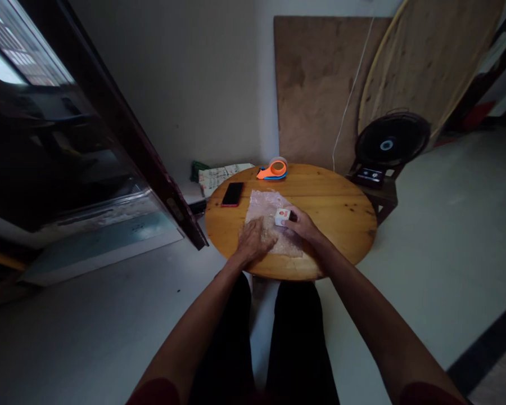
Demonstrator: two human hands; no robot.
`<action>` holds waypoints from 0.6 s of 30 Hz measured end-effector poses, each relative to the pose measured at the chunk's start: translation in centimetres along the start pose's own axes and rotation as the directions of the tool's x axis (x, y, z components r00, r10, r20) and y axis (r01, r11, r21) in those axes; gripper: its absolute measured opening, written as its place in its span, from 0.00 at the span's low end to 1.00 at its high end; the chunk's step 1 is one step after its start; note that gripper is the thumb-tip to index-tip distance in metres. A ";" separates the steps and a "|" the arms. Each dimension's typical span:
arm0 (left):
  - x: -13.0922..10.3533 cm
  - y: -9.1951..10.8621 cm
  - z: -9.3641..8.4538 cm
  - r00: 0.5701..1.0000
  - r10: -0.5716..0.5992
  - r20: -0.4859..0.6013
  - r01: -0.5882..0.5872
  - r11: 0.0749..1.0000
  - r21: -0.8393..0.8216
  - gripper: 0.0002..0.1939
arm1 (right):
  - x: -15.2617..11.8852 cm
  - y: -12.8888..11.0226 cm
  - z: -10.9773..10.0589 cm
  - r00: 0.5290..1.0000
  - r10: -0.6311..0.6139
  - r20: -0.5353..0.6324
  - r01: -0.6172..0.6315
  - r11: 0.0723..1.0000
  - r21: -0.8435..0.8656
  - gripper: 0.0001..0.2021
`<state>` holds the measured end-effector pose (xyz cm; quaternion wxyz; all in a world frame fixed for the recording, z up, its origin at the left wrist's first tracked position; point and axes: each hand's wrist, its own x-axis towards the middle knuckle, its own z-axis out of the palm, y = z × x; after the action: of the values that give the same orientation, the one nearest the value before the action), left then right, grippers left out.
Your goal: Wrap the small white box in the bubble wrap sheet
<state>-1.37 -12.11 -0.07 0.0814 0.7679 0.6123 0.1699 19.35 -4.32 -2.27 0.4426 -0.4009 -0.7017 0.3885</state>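
Observation:
A sheet of bubble wrap lies on the round wooden table in front of me. My left hand rests flat on its left part with the fingers spread. Over the right part of the sheet, my right hand grips a small white box with a red mark, fingers on its right side. Whether the box touches the sheet is hard to tell.
A black phone with a red edge lies at the table's left. An orange and blue tape dispenser stands at the far edge. Right of the table is a black fan; a dark door frame is at the left.

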 end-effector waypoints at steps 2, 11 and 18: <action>-0.1 0.1 0.4 1.000 -0.006 -0.002 0.006 1.000 -0.009 0.46 | -0.1 -0.4 0.2 1.000 -0.023 0.009 0.023 0.999 0.032 0.23; -0.2 0.2 0.1 1.000 -0.012 -0.008 0.012 0.999 -0.037 0.44 | -0.2 -0.1 0.8 0.996 -0.063 0.057 0.073 0.979 -0.189 0.30; -0.1 0.1 0.4 1.000 -0.005 -0.013 0.004 0.999 -0.043 0.45 | -0.3 -0.8 0.6 0.994 -0.061 0.090 0.078 0.977 -0.199 0.23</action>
<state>-1.19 -12.21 -0.44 0.0944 0.7634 0.6107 0.1880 18.74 -5.02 -1.83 0.3833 -0.4021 -0.7691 0.3160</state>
